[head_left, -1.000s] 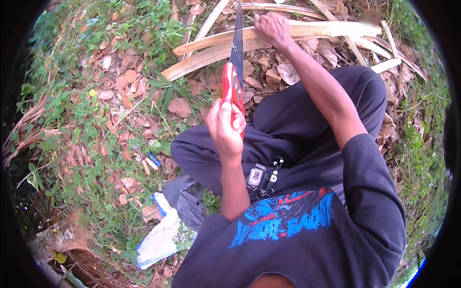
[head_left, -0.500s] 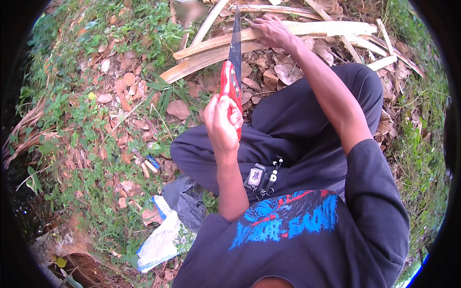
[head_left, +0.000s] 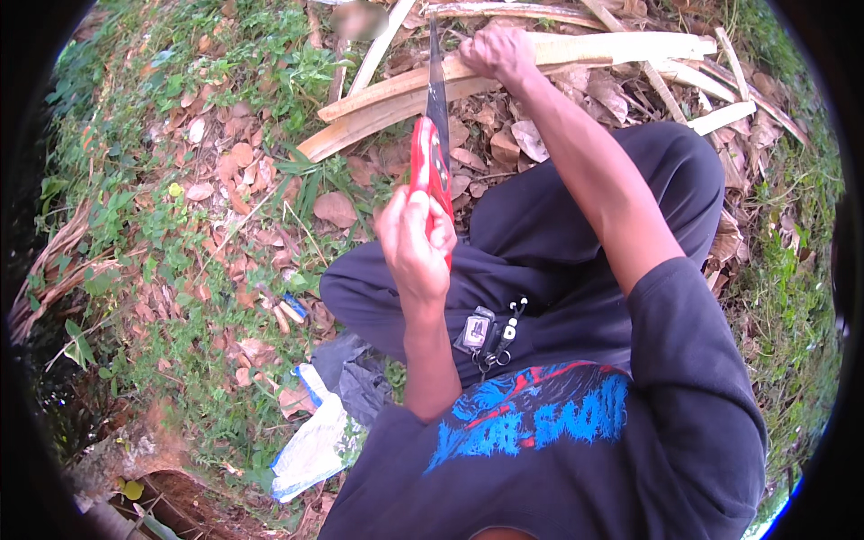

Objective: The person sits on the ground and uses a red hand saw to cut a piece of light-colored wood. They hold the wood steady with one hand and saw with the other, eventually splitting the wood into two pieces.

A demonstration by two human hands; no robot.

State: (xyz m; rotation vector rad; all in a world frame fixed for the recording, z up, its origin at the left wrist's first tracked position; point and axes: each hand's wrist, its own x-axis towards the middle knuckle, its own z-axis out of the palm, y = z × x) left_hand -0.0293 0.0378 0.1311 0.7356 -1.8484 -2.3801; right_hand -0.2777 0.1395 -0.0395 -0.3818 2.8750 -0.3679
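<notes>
"What did the saw [head_left: 435, 135] look like?"

"Its handle was bright red with dark marks on the side, and its dark, narrow blade tapered to a point. The blade crossed the upper wood strip [head_left: 598, 49] in view; whether they touched, I couldn't tell."

"And that strip?"

"Pale yellow, long and slightly bowed, it lay among dry leaves [head_left: 607, 94], just beside a lower strip [head_left: 387, 124]."

"The fingers?"

"The left hand [head_left: 416, 236] was closed around the saw's handle; the right hand [head_left: 499, 56] was curled tightly over the upper strip, near the blade"
</notes>
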